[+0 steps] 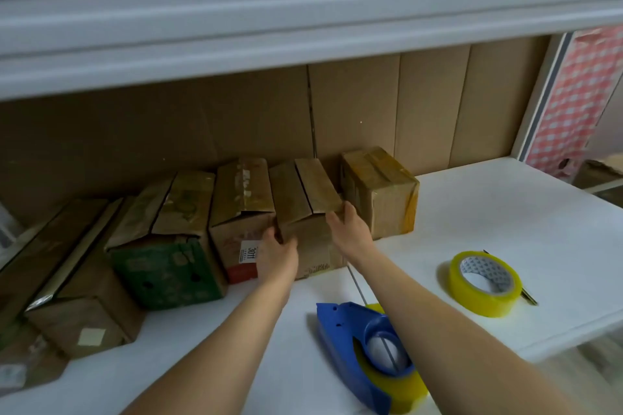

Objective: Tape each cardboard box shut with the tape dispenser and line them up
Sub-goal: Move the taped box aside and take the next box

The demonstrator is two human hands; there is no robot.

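My left hand (277, 250) curls its fingers (273, 235) around the near left corner of a plain cardboard box (305, 212), while my right hand (349, 229) lies against the box's near right edge, fingers mostly straight and pressed to the cardboard. The tips of my right fingers are partly hidden behind the corner, so I cannot tell how far they wrap.

The box sits in a row at the back of the white table (505, 219), between the labelled box (242, 216) on its left and the tape-wrapped box (379, 192) on its right. Its top flaps are folded down but their centre seam looks bare of tape. That seam, and the box's long axis, run away from me toward the cardboard backing.

I judge this as the lining-up or fetching step: both hands frame the box. Sealing it calls for a free hand to take the blue tape dispenser (365, 352), lying near my right forearm, its narrow end pointing toward the boxes. A spare yellow tape roll (485, 283) lies to the right.
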